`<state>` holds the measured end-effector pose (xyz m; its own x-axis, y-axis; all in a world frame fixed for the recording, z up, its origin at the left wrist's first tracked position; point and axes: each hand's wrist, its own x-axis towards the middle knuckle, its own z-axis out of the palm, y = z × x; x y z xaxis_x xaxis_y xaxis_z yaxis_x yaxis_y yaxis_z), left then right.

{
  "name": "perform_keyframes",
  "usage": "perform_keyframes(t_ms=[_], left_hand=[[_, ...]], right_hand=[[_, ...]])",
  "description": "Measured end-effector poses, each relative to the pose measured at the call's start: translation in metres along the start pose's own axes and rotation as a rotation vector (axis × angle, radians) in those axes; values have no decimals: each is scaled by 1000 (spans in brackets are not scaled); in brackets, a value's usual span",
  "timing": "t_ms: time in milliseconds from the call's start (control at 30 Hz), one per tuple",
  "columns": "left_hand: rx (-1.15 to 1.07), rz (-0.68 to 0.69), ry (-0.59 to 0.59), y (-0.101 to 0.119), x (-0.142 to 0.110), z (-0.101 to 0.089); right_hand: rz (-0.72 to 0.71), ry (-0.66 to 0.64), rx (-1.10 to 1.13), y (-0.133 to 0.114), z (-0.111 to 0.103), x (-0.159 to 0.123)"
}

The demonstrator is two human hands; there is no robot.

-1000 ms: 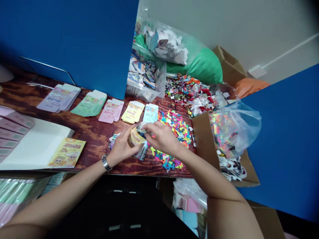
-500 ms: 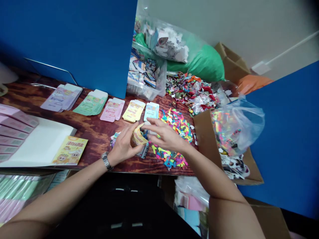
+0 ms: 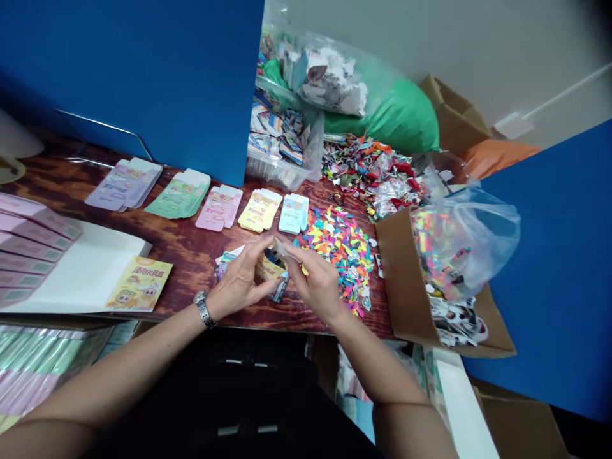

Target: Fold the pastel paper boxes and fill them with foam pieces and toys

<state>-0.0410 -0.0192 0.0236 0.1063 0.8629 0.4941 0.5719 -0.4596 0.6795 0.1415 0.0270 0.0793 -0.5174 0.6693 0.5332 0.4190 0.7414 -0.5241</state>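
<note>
My left hand (image 3: pixel 238 280), with a metal watch on its wrist, is wrapped round a small yellow cardboard box (image 3: pixel 268 270). The box's mouth is open, and dark contents show inside. At the mouth, the fingers of my right hand (image 3: pixel 316 280) are pinched together on the pale flap; whether they also hold something small is hidden. Under and beside the hands lie a few printed cards (image 3: pixel 230 256). To the right spreads a pile of colourful small pieces (image 3: pixel 340 245).
Behind stand stacks of flat boxes: purple (image 3: pixel 123 185), green (image 3: pixel 178 194), pink (image 3: pixel 218 208), yellow (image 3: pixel 259 210) and blue (image 3: pixel 293 213). A yellow box (image 3: pixel 140 284) lies on a white tray (image 3: pixel 95 255) at left. A carton (image 3: pixel 406 274) and blue partitions (image 3: pixel 143 76) flank the table.
My right hand's fingers have gone from spread above the box to closed together at its mouth. The box has tipped so that its opening shows more. The view has shifted slightly.
</note>
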Motion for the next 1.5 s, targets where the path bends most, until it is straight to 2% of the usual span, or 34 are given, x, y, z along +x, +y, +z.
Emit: perform_keyframes(t_ms=[100,233,300,400,567,633,700,767,900,1000,1067,1133,1267,1367,1500], left_hand=[[38,-49,-3,1,-2,0],[96,-76,-46,4,-2,-2],[108,-75,-40,6,-1,-3],[113,-64,-24,8,0,-4],[114,-71,-7,10,1,-4],[123,-74,5,10,1,-4],[126,-73,11,9,0,-3],[125,-71,7,9,0,-4],[124,-70,6,9,-1,-4],[123,-63,6,8,-1,-2],[131,-60,2,8,-2,-1],[152,-62,-5,8,-4,0],[250,-97,-36,8,-4,0],[322,-138,-74,9,-2,-2],[402,-112,-95,9,0,-4]], right_hand=[[21,-6,110,-3,5,-1],[230,-69,231,-7,6,3],[262,-74,204,-8,5,6],[126,-61,-9,-6,3,8],[-124,60,-410,7,5,6],[-199,43,-443,10,7,4],[-231,9,-355,10,6,3],[-155,-15,-159,7,5,5],[189,-89,233,0,3,12],[318,-128,302,-2,4,15],[295,-121,229,-4,4,16],[210,-111,149,-6,4,15],[76,-83,118,-10,8,9],[46,31,89,-10,18,-1],[12,167,-3,-11,35,-16]])
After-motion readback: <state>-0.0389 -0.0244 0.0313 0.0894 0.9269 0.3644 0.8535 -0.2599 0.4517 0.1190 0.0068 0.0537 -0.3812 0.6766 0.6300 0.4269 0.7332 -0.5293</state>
